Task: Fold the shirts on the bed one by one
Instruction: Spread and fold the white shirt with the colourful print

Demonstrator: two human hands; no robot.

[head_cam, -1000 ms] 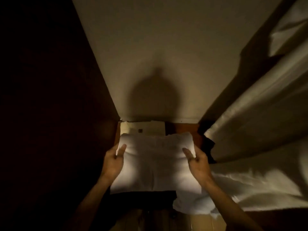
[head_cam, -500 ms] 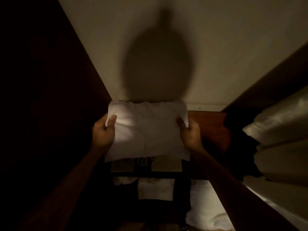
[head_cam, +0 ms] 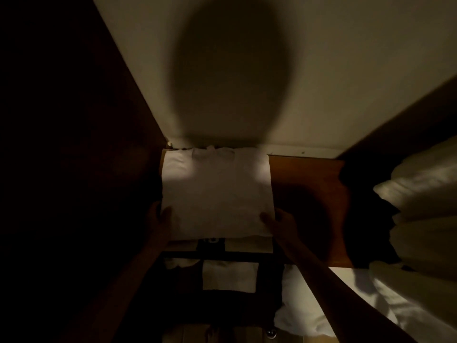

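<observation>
Folded white cotton shirt (head_cam: pixel 216 194) lies flat on the brown wooden shelf top (head_cam: pixel 306 184), far edge against the cream wall (head_cam: pixel 321 70), left edge at the dark wooden side panel (head_cam: pixel 74 144). Left hand (head_cam: pixel 159 220) grips the shirt's near-left corner, thumb on top, fingers underneath out of view. Right hand (head_cam: pixel 279 222) pinches the near-right corner, thumb on top of the cloth. Below the shirt's near edge, a lower shelf holds another folded white piece (head_cam: pixel 230 276). Right of the shelf top: white bedding (head_cam: pixel 420 219), rumpled. Large oval head shadow (head_cam: pixel 230 70) on the wall above the shirt. Scene very dim.
</observation>
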